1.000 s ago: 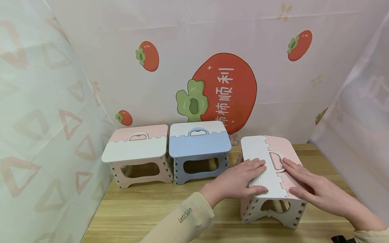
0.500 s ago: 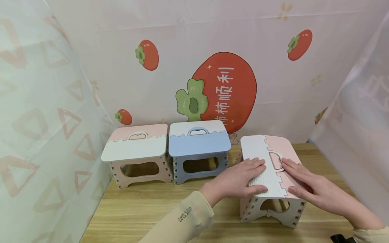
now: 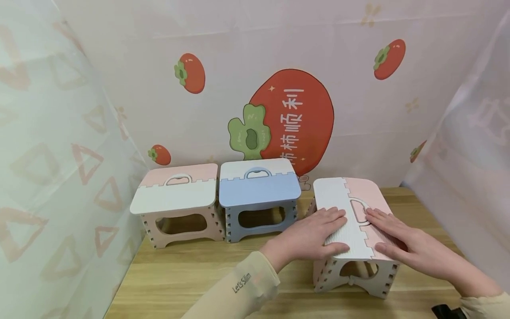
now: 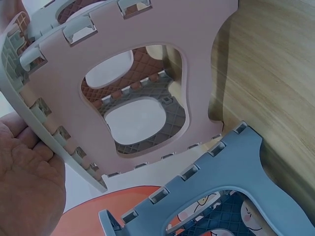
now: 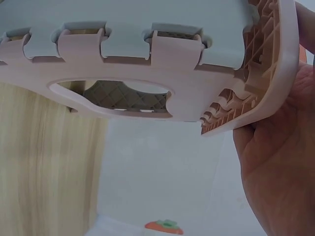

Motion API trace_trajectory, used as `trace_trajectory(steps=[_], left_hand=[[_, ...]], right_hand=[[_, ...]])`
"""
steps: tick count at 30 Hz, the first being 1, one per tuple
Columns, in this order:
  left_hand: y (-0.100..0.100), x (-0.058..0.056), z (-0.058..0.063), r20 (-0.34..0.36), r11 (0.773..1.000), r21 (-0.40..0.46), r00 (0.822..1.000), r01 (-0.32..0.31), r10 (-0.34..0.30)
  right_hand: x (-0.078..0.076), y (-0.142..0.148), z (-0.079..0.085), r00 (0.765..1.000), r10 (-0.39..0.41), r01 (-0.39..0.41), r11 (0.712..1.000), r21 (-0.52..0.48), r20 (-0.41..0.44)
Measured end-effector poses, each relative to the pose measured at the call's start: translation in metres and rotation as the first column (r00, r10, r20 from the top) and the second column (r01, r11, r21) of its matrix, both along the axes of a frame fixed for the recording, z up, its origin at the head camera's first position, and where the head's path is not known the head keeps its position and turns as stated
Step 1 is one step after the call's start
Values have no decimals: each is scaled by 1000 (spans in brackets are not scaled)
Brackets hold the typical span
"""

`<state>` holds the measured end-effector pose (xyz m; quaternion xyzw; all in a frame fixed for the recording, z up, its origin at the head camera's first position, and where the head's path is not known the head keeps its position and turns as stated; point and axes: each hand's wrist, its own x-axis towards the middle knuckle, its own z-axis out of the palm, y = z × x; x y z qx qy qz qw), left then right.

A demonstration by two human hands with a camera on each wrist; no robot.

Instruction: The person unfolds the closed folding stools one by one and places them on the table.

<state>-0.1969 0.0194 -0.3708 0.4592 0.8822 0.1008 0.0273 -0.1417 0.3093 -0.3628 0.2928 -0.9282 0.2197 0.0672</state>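
A white and pink folding step stool (image 3: pixel 338 195) stands unfolded at the right of the table in the head view, a white loop handle (image 3: pixel 360 208) in the middle of its top. My left hand (image 3: pixel 316 235) rests on the white half with fingers extended. On the pink half lies my right hand (image 3: pixel 410 248), its fingertips at the handle. From below, the left wrist view shows the stool's pink side panel (image 4: pixel 133 29) with my left palm (image 4: pixel 29 182) beside the top's edge. My right palm (image 5: pixel 283 147) appears against the pink rim in the right wrist view.
Two more unfolded stools stand side by side at the back left, one pink and white (image 3: pixel 175 195), one blue and white (image 3: pixel 260 190). Behind the wooden table (image 3: pixel 179 279) hangs a curtain (image 3: pixel 342 40) with persimmon prints. Sheets also hang at both sides.
Both hands stay on top of the stool in the same pose. The head view has shifted very slightly; nothing else moves.
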Motion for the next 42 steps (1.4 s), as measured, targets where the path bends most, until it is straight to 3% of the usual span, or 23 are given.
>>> trace_trajectory(steps=[13,20,24,28,35,40,42], left_hand=[[-4,-1,-4,-15,1000,16,1000,10,-9],[-8,-9,-5,45,990,126,997,-63,58],[-10,-16,-5,88,980,172,992,-100,86],[-10,-23,-4,128,973,190,986,-131,108],[-6,-38,-5,132,976,163,984,-144,123],[-5,-46,-6,130,983,128,985,-128,112],[-5,-47,-7,117,987,113,988,-116,103]], right_hand=[[1,-2,-1,999,1,-1,1000,14,-43],[3,-5,1,996,15,-13,1000,29,-83],[4,-7,2,988,47,-43,999,28,-148],[4,-12,3,964,123,-123,992,13,-237],[3,-33,1,865,295,-340,939,-43,-405],[5,-52,-1,816,372,-413,911,4,-442],[7,-59,-3,810,386,-418,908,27,-442]])
